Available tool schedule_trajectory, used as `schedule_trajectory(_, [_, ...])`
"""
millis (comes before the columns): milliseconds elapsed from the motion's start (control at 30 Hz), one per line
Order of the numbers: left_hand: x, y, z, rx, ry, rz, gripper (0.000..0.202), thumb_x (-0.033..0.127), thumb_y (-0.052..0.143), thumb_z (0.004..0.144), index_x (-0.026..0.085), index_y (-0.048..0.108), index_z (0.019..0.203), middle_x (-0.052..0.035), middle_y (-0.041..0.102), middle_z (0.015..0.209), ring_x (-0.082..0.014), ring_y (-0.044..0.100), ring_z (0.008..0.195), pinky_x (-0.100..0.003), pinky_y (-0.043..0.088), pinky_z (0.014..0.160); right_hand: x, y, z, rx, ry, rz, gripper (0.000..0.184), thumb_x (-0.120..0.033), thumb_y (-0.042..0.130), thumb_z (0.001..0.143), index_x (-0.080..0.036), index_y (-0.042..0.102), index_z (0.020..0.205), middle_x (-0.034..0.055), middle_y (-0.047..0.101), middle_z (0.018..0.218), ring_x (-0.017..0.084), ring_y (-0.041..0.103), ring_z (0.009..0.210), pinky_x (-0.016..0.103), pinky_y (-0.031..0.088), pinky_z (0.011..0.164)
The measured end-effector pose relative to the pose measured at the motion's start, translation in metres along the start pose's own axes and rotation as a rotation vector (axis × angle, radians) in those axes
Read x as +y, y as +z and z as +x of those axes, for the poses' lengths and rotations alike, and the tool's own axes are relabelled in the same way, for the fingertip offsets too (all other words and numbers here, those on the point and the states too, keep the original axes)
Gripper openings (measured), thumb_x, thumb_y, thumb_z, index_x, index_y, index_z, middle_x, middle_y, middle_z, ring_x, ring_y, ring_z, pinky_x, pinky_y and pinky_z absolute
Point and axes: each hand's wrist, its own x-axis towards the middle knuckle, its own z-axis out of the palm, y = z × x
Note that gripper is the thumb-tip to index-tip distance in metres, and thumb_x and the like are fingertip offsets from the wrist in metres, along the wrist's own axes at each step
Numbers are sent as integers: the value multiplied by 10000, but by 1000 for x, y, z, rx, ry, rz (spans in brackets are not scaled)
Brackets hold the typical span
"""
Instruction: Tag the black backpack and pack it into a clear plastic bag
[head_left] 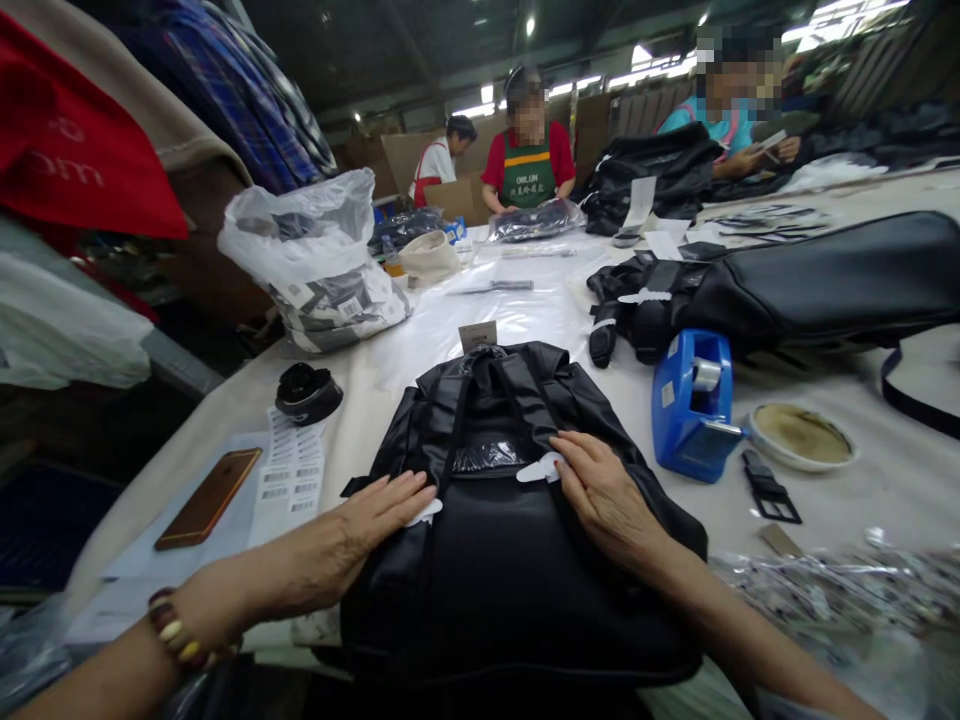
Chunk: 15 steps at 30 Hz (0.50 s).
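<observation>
A black backpack (517,570) lies on the table in front of me, its two shoulder straps facing up. My left hand (375,525) rests flat on its left side, fingers stretched out over the left strap, with a white tab (426,513) showing at the fingertips. On the right strap, my right hand (600,485) lies with its fingers extended, touching another white tab (538,468). Neither hand grips anything that I can see. A small card tag (478,336) stands up at the backpack's top end.
A blue tape dispenser (691,405), a round dish (802,437) and a black buckle (771,487) sit at right, near another black bag (832,280). Left are a phone (210,498), barcode labels (292,465), a black roll (307,393) and a filled plastic bag (315,270). Several people work beyond.
</observation>
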Motion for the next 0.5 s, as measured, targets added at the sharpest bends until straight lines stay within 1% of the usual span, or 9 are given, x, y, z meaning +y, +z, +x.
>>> schedule_trajectory(67, [6, -22, 3, -107, -29, -57, 696, 17, 257, 806, 344, 184, 1417, -9, 201, 1502, -209, 245, 1351, -459, 293, 1078, 1, 3, -1, 11, -3, 1, 375, -305, 348, 908, -140, 593, 1140, 126, 575, 1197, 250, 507, 1135, 465, 419, 987])
schedule_trajectory(133, [17, -40, 15, -157, -58, -73, 615, 34, 250, 820, 303, 353, 1363, -16, 383, 1425, -184, 390, 1281, -386, 343, 1058, 2, 5, -2, 23, -6, 2, 370, -298, 349, 909, -139, 593, 1138, 127, 570, 1205, 253, 504, 1136, 467, 418, 983])
schedule_trajectory(167, [24, -45, 25, -138, -92, -49, 546, 65, 262, 842, 271, 432, 1318, -30, 492, 1342, -182, 474, 1213, -358, 379, 1032, 3, 6, -2, 27, -7, 6, 367, -295, 349, 911, -139, 590, 1140, 128, 567, 1210, 252, 502, 1138, 466, 416, 983])
schedule_trajectory(200, [31, -46, 36, -78, -146, 2, 481, 107, 276, 867, 237, 477, 1284, -51, 570, 1253, -190, 535, 1144, -348, 412, 1001, 3, 6, -3, 32, -8, 10, 366, -293, 349, 914, -137, 588, 1143, 129, 565, 1214, 251, 501, 1140, 462, 417, 982])
schedule_trajectory(267, [43, -36, 59, 118, -277, 152, 417, 219, 322, 909, 176, 454, 1302, -107, 592, 1206, -234, 551, 1117, -386, 431, 976, 3, 7, -3, 41, -7, 15, 366, -287, 343, 919, -135, 582, 1150, 128, 566, 1211, 246, 500, 1142, 451, 422, 975])
schedule_trajectory(300, [47, -25, 70, 223, -338, 230, 445, 273, 353, 917, 154, 395, 1344, -139, 536, 1275, -263, 503, 1175, -429, 406, 999, 3, 7, -3, 48, -8, 17, 365, -284, 339, 920, -137, 581, 1151, 126, 568, 1208, 243, 501, 1140, 443, 427, 969])
schedule_trajectory(333, [49, -13, 79, 269, -351, 281, 501, 332, 396, 911, 145, 343, 1373, -157, 432, 1372, -286, 402, 1265, -468, 346, 1046, 3, 6, -3, 55, -9, 17, 363, -282, 337, 921, -139, 582, 1147, 124, 572, 1202, 242, 504, 1136, 438, 432, 963])
schedule_trajectory(400, [49, 11, 90, 234, -351, 302, 544, 403, 385, 916, 151, 306, 1392, -150, 286, 1459, -292, 243, 1351, -505, 259, 1093, 3, 6, -3, 59, -11, 12, 354, -276, 345, 917, -143, 586, 1139, 119, 578, 1194, 243, 509, 1128, 431, 440, 952])
schedule_trajectory(500, [45, 31, 94, 151, -379, 245, 569, 474, 299, 932, 178, 249, 1414, -123, 226, 1484, -257, 165, 1377, -497, 211, 1116, 3, 8, -3, 53, -17, 6, 349, -268, 357, 910, -139, 590, 1135, 116, 582, 1190, 248, 509, 1127, 431, 440, 955])
